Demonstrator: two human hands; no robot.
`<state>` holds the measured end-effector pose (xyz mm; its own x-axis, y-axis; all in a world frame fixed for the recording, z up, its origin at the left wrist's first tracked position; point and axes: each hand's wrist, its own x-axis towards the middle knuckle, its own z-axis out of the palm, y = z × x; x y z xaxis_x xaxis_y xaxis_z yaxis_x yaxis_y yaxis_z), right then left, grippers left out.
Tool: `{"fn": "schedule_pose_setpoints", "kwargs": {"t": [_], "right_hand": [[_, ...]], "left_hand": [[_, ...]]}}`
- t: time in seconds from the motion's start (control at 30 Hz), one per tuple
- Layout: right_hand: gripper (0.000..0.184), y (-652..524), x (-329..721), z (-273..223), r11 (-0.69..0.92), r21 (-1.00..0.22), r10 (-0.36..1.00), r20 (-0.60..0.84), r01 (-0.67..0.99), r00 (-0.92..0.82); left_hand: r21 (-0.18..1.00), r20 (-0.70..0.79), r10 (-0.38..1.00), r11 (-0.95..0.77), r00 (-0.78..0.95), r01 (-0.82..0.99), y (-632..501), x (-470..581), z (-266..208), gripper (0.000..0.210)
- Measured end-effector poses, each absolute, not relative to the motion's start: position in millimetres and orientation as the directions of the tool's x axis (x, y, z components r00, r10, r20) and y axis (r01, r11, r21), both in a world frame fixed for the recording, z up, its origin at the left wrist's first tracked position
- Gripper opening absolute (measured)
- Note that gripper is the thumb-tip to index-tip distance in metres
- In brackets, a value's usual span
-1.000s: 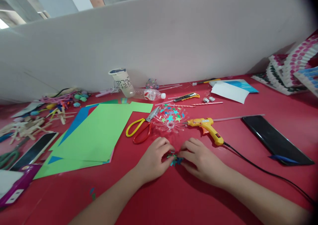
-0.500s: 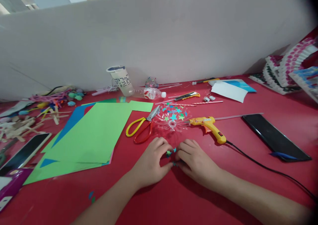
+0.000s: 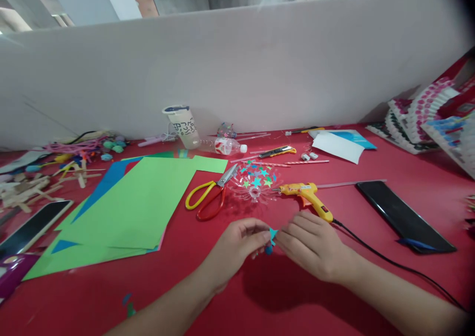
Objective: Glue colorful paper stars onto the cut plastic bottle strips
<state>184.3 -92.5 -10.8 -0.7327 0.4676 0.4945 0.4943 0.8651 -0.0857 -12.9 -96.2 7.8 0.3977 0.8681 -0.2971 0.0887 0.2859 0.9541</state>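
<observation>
A small blue paper star is pinched between the thumb and fingers of my left hand, above the red table. My right hand has its fingers pressed together at the star's right edge; its fingertips are slightly blurred. Another dark blue bit shows just below the star, partly covered by my fingers. Beyond my hands lies a clear plastic flower-shaped piece, cut into strips, with several blue and green paper stars on it.
Left of the plastic piece are scissors and green paper sheets. A yellow glue gun lies to the right, its black cord running past my right arm. Farther out are a phone, a bottle, a cup and a cutter.
Both hands have risen a little off the table and shifted right. The blue star now shows between their fingertips. The camera view has tilted slightly upward.
</observation>
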Motion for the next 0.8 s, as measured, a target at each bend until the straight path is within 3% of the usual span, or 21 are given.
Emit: {"fn": "schedule_pose_setpoints", "kwargs": {"t": [0.1, 0.17, 0.27, 0.33, 0.4, 0.6, 0.8], "right_hand": [[0.022, -91.9, 187.8, -4.4, 0.91, 0.026, 0.339, 0.527, 0.414, -0.779], [0.016, -90.8, 188.7, -3.2, 0.919, -0.003, 0.324, 0.579, 0.395, -0.748], [0.005, -89.3, 187.9, -5.0, 0.809, -0.374, 0.584, 0.595, 0.454, -0.551], [0.001, -88.5, 186.2, -6.9, 0.652, -0.606, 0.758, 0.495, 0.457, -0.425], [0.004, -88.1, 183.3, -8.8, 0.555, -0.697, 0.826, 0.395, 0.453, -0.403], [0.015, -93.5, 170.0, -14.8, 0.473, -0.754, 0.865, 0.298, 0.456, -0.405], [0.014, -94.2, 172.9, -21.1, 0.581, -0.629, 0.814, 0.426, 0.517, -0.396]], "left_hand": [[0.952, -0.299, 0.891, 0.3, 0.341, 0.05, -93.9, -3.0, 14.7, 0.007], [0.961, -0.275, 0.908, 0.273, 0.316, 0.05, -92.1, 1.7, 15.3, 0.007], [0.967, -0.244, 0.918, 0.256, 0.311, 0.003, -91.5, 6.0, 9.6, 0.011], [0.961, -0.253, 0.914, 0.276, 0.317, -0.029, -93.0, 6.9, 3.4, 0.011], [0.96, -0.258, 0.917, 0.28, 0.304, -0.031, -95.3, 6.8, -2.6, 0.011], [0.971, -0.237, 0.935, 0.239, 0.265, 0.026, -99.2, 5.4, -12.5, 0.01], [0.956, -0.293, 0.925, 0.284, 0.24, 0.074, -99.5, 6.5, -15.5, 0.017]]}}
